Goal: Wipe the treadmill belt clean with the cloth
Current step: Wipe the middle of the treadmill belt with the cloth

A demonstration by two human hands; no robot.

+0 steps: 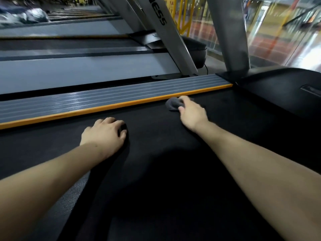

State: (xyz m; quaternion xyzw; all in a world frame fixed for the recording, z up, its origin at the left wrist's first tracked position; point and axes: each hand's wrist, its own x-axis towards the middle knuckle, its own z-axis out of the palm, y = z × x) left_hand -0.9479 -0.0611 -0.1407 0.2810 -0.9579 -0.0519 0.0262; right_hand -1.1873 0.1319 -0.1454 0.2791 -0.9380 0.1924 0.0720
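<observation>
Cloth soft, light, bunched under right hand

Small grey fabric cloth [172, 103] lies on the black textured treadmill belt [156, 171], far side, touching the orange edge strip [104, 107]. Right hand [192, 113] clutches it from above; looks limp, best gripped wadded. Left hand [105, 134] presses the belt, fingers bent, holding nothing.

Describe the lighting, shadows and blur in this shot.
Head view: dim light; a broad shadow darkens the belt between the forearms; the background at upper left and right is smeared by motion blur; the right hand and grey cloth are slightly soft; the left hand is sharper; wide-angle lens bends the orange trim.
</observation>
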